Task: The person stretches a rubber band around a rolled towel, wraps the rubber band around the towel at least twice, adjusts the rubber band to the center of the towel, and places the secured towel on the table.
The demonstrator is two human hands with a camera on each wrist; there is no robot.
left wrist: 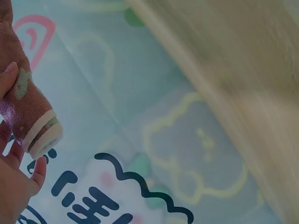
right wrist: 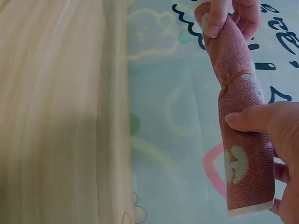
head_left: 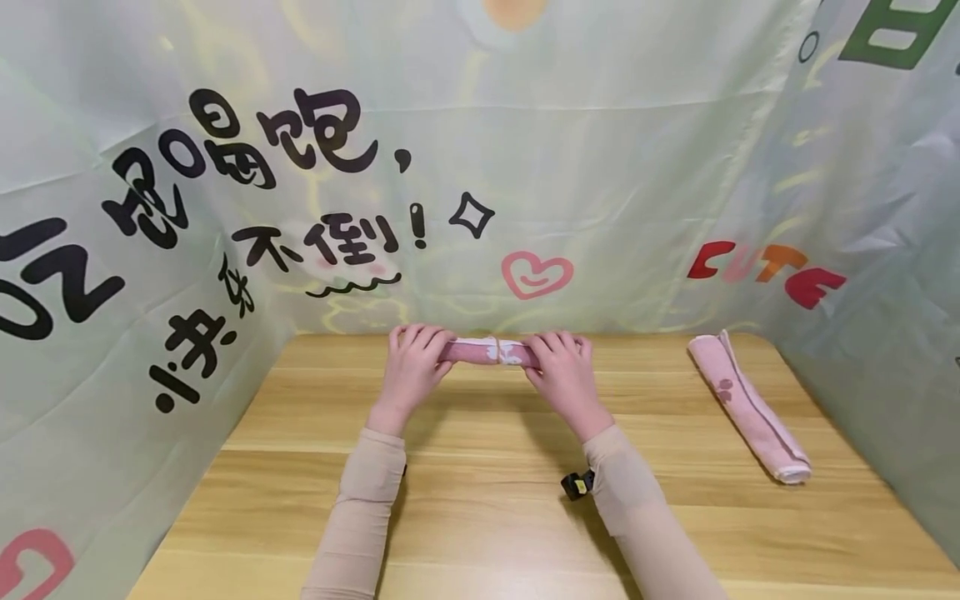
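A rolled pink towel (head_left: 472,351) with pale patches is held level above the far part of the table, a thin band (right wrist: 237,79) tied round its middle. My left hand (head_left: 412,363) grips its left end; in the left wrist view that white-edged towel end (left wrist: 35,112) shows between thumb and fingers. On the other side my right hand (head_left: 564,371) grips the right end, its thumb (right wrist: 247,119) lying along the roll in the right wrist view. A second rolled pink towel (head_left: 750,408) lies at the right of the table, with no band visible on it.
The wooden table (head_left: 480,533) ends at a printed cloth backdrop (head_left: 600,183) that rises behind it and along both sides. A small black device (head_left: 576,486) sits at my right wrist.
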